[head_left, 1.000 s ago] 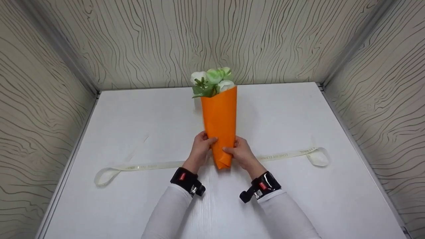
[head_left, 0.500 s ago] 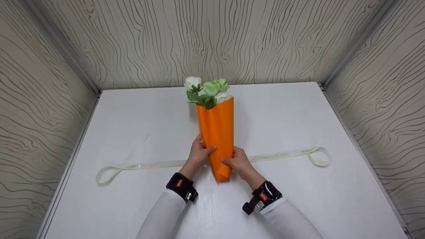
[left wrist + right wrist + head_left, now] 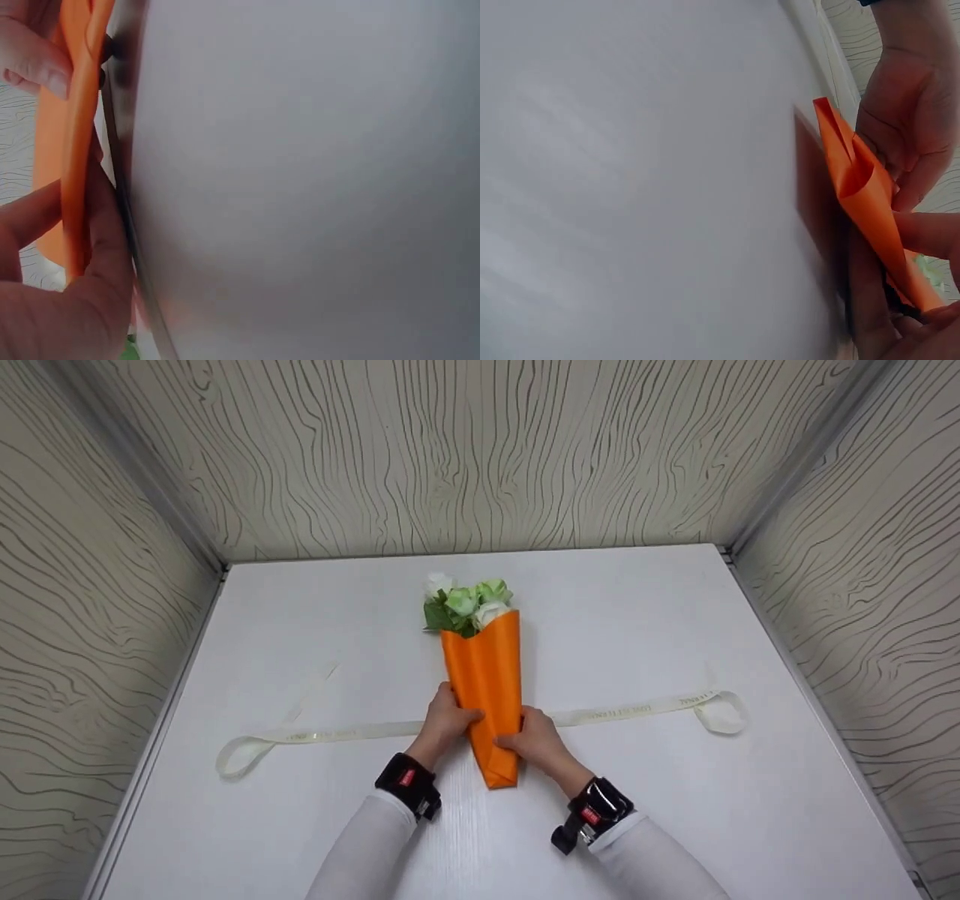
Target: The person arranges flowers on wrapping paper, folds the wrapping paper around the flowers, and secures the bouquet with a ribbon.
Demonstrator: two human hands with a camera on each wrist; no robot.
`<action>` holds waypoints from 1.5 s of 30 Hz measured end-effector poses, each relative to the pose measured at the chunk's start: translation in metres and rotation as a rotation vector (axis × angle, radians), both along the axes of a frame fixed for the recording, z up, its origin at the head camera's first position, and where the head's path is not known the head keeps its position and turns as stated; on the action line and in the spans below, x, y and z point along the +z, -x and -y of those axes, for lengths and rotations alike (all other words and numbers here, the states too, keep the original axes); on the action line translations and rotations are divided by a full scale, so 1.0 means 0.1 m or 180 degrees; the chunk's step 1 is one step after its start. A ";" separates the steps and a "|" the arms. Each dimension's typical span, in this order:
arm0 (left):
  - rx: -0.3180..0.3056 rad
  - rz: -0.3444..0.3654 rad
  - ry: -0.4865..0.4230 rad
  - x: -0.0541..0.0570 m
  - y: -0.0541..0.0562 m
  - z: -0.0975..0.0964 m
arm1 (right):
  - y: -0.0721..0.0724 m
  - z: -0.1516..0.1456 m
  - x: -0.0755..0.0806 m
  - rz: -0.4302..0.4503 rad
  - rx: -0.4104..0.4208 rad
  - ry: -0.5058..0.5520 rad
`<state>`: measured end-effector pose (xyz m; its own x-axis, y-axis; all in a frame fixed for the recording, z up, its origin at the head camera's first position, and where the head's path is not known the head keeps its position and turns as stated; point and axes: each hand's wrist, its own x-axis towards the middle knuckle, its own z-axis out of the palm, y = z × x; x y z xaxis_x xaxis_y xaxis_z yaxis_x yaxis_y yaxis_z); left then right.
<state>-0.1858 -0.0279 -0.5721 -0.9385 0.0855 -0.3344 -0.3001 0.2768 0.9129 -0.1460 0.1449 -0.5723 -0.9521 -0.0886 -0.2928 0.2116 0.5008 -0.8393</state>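
Note:
A bouquet wrapped in orange paper (image 3: 486,675) is held between both hands, its narrow folded end toward the person. White and pale green flowers (image 3: 463,601) with dark leaves stick out of the wide far end. My left hand (image 3: 448,721) grips the wrap's left side, thumb on top and fingers beneath, as the left wrist view also shows. On the other side my right hand (image 3: 541,740) pinches the paper lower down, thumb over the front. In the right wrist view the folded paper end (image 3: 855,180) sits close over the table. A cream ribbon (image 3: 352,732) passes crosswise under the bouquet.
The ribbon ends in a loop (image 3: 241,757) at the left and another loop (image 3: 721,714) at the right. Its printed letters look gold. The white table (image 3: 637,630) is bounded by wood-patterned panels (image 3: 465,457) at the back and both sides.
Both hands have drawn the bouquet toward the person and lowered it toward the table, over the ribbon. Their grip on the paper stays the same. The ribbon lies nearly as before.

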 end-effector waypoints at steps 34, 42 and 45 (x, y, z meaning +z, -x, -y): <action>-0.1235 -0.1314 0.2207 0.15 -0.43 -0.06 | -0.18 -0.26 0.10 -0.0944 0.0568 -0.1848; -0.1468 -0.1187 0.2591 0.16 -0.46 -0.02 | -0.17 -0.33 0.04 -0.0884 0.0780 -0.1932; -0.1549 -0.1113 0.2658 0.14 -0.44 0.01 | -0.11 -0.36 0.02 -0.0832 0.0863 -0.2017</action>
<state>-0.1421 -0.0285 -0.5581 -0.9207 0.3481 -0.1763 0.2599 0.8842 0.3881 -0.1353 0.1805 -0.5703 -0.9665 -0.2198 -0.1326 -0.1558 0.9128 -0.3776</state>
